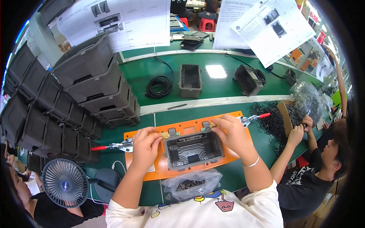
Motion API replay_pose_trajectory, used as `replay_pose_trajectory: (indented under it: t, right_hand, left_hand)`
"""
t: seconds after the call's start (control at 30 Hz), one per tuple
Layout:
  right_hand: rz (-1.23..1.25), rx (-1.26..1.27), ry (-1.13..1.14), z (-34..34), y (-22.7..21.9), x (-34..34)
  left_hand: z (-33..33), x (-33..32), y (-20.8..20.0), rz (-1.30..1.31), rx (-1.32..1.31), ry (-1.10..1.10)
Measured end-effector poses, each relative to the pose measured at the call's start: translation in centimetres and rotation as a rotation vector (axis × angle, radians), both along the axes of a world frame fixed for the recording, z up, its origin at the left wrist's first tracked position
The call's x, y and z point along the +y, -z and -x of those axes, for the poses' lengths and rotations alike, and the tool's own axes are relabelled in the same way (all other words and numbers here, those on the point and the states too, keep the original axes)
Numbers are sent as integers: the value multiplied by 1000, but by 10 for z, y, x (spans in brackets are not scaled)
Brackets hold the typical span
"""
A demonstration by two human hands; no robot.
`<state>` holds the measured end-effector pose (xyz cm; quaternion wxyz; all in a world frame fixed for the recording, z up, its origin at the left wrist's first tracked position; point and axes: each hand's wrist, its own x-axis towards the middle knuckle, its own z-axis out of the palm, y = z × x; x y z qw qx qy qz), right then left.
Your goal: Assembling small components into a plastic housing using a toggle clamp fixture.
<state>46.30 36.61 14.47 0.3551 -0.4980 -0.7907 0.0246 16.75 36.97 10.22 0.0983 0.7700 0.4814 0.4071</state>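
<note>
A dark grey plastic housing (194,151) sits with its open side up in an orange fixture plate (159,174). My left hand (145,147) is closed in a pinch on a small brass-coloured block (164,135) at the housing's far left corner. Near the far right corner, my right hand (232,133) pinches a similar brass-coloured block (213,124), partly hidden by the fingers. Two grey tabs with green bits stand along the housing's far edge, close to the blocks. Toggle clamps with a red handle (99,148) on the left and another red handle (265,115) on the right flank the plate.
A plastic bag (192,184) of small dark parts lies in front of the fixture. Stacked grey housings (91,72) rise at left, beside a fan (65,183). Black parts (270,117) are heaped at right, near a co-worker's hands (296,135). Coiled cable (159,87) lies behind.
</note>
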Motion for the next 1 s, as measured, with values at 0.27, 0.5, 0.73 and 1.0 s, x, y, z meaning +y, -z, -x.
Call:
replay_pose_trajectory:
  t: [0.27, 0.5, 0.73, 1.0]
  right_hand:
    - [390, -105, -273, 85, -6, 43]
    - [318, -378, -253, 104, -9, 58]
    - [360, -283, -299, 102, -3, 54]
    - [345, -229, -288, 97, 3, 54]
  left_hand:
    - [18, -32, -15, -39, -275, -151]
    - [77, -41, 9, 121, -1368, -672]
    - [129, 4, 20, 88, -1959, -446]
    - [49, 5, -43, -104, -843, -312]
